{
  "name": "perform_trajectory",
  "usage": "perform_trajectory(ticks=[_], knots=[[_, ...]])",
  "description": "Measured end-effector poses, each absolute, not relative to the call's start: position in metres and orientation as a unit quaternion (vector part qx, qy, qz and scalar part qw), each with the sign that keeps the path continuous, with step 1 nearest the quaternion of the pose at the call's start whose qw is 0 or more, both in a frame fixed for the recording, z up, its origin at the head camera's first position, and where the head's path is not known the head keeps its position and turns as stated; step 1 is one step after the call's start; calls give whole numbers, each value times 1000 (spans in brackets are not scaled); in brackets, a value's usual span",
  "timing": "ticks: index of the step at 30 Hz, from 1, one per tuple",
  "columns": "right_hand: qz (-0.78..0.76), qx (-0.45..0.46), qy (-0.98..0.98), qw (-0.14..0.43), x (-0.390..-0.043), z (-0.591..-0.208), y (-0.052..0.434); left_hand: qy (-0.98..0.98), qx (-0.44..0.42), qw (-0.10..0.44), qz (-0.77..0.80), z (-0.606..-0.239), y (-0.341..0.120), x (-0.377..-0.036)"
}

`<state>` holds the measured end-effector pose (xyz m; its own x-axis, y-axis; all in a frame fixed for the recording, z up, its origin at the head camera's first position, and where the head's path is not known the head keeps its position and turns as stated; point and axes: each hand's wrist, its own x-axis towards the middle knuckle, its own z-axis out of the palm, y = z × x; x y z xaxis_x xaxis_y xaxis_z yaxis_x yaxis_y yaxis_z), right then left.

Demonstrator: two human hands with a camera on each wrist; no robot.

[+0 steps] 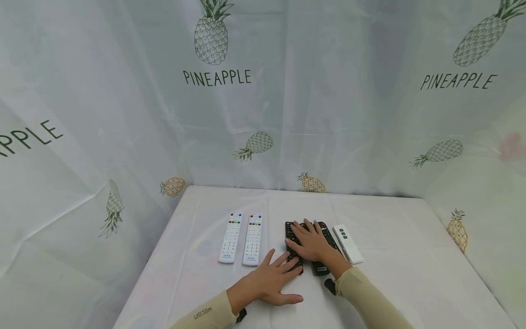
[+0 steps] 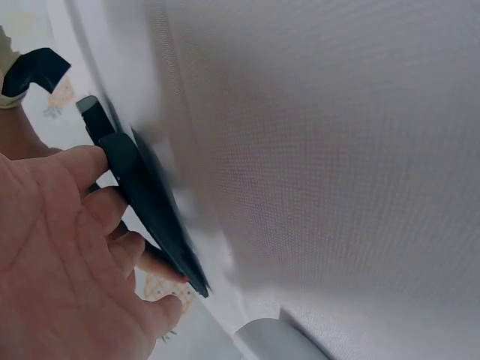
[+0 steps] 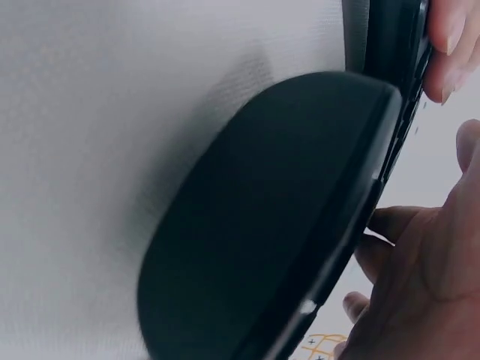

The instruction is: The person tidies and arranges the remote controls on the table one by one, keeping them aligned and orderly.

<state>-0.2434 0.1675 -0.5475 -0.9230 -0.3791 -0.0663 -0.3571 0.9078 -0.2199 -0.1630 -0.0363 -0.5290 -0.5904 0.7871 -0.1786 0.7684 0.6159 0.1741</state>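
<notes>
Hands: right hand (image 1: 311, 241) flat, fingers spread, pressing on two black remotes (image 1: 324, 249) at lower centre of the frame; left hand (image 1: 272, 279) flat on the counter (image 1: 394, 237), fingertips touching the left black remote's near end. Two white remotes (image 1: 242, 238) lie left, a slim white remote (image 1: 348, 243) right; bare cloth beyond.

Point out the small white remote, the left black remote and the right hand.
small white remote (image 1: 349, 243), head view, middle of its top face.
left black remote (image 1: 291, 234), head view, upper button area.
right hand (image 1: 312, 241), head view, back of hand.
</notes>
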Motion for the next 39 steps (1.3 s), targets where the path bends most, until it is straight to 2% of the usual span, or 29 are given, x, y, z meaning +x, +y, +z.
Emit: perform_trajectory(ticks=[22, 39], knots=[[-116, -192, 974, 42, -248, -553, 157, 895, 426, 122, 53, -533, -40, -162], [-94, -182, 976, 68, -250, -548, 145, 901, 414, 117, 53, -528, -47, -161]])
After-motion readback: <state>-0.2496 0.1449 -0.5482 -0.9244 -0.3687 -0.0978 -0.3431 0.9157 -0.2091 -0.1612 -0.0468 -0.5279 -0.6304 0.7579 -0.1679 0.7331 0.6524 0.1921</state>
